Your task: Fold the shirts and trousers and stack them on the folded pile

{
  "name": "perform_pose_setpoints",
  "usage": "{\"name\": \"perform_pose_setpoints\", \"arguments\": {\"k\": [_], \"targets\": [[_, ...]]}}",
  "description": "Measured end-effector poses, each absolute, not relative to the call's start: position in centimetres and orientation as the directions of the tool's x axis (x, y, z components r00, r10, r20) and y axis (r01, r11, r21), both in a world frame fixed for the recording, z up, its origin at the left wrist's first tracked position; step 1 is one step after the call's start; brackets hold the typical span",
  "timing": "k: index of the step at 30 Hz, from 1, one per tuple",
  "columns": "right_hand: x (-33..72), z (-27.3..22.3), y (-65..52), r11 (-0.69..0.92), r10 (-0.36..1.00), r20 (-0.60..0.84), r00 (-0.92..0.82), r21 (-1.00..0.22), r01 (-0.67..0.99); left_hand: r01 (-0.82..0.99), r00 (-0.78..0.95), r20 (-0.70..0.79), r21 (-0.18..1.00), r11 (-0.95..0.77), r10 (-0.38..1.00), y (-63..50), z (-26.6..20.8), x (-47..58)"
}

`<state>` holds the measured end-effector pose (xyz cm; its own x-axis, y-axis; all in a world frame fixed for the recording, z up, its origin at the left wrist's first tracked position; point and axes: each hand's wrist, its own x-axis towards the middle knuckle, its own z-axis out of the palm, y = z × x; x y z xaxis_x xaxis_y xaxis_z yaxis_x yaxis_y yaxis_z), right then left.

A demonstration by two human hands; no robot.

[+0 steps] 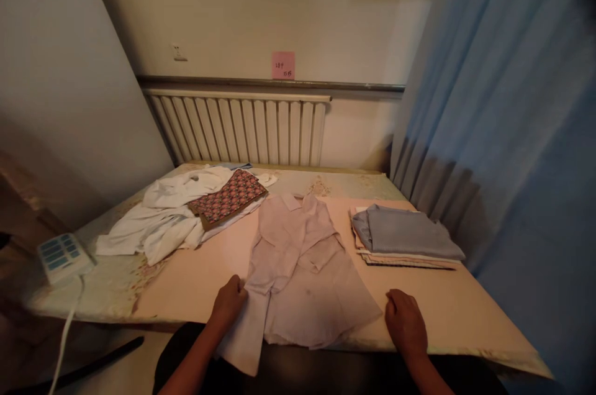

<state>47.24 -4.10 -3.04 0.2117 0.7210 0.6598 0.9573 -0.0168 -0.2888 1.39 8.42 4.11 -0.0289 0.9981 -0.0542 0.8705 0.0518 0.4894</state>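
Observation:
A pale pinkish-grey collared shirt (pixel 305 289) lies spread on the table in front of me, its collar toward the wall. One sleeve is folded across the body, and the other hangs over the near edge on the left. My left hand (pixel 229 300) is closed at the outer edge of that left sleeve, fingertips pinching the cloth. To the right of the hem corner, my right hand (pixel 406 323) rests on the table with curled fingers, apart from the shirt and with nothing visible in it.
White garments (pixel 172 215) lie heaped at the left, a red patterned cloth (pixel 230 196) on top. At the right sits a folded stack with a grey garment (pixel 410 233) uppermost. A white power strip (pixel 65 256) is at the left edge. A radiator (pixel 242 128) and blue curtain (pixel 503 109) border the table.

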Motion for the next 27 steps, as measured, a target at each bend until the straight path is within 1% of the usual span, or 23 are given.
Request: {"name": "perform_pose_setpoints", "arguments": {"k": [4,8,11,14,18,22,27], "targets": [[47.4,-3.2,-4.1,-0.02,0.727,0.652,0.214,-0.291,0.956,0.797,-0.046,-0.064,0.6,0.075,0.997,9.1,3.7,1.0],[47.6,-3.4,-4.0,-0.036,0.74,0.635,0.221,-0.29,0.956,0.682,-0.042,-0.098,0.724,0.1,0.994,9.3,3.8,1.0],[47.5,-3.4,-4.0,-0.033,0.739,0.638,0.216,-0.285,0.958,0.584,0.012,-0.151,0.803,0.116,0.988,9.0,4.0,1.2],[47.4,-3.2,-4.1,-0.031,0.738,0.643,0.207,-0.275,0.961,0.532,0.067,-0.198,0.837,0.133,0.978,8.7,4.0,1.2],[47.3,-3.1,-4.2,-0.031,0.734,0.645,0.212,-0.28,0.96,0.591,0.016,-0.211,0.791,0.161,0.977,8.9,3.6,0.7],[47.4,-3.1,-4.2,-0.034,0.735,0.643,0.215,-0.283,0.959,0.708,-0.038,-0.145,0.694,0.129,0.989,9.7,3.3,0.5],[47.4,-3.1,-4.1,-0.052,0.736,0.64,0.219,-0.27,0.961,0.799,-0.033,-0.107,0.594,0.091,0.994,9.8,3.6,0.9]]}}
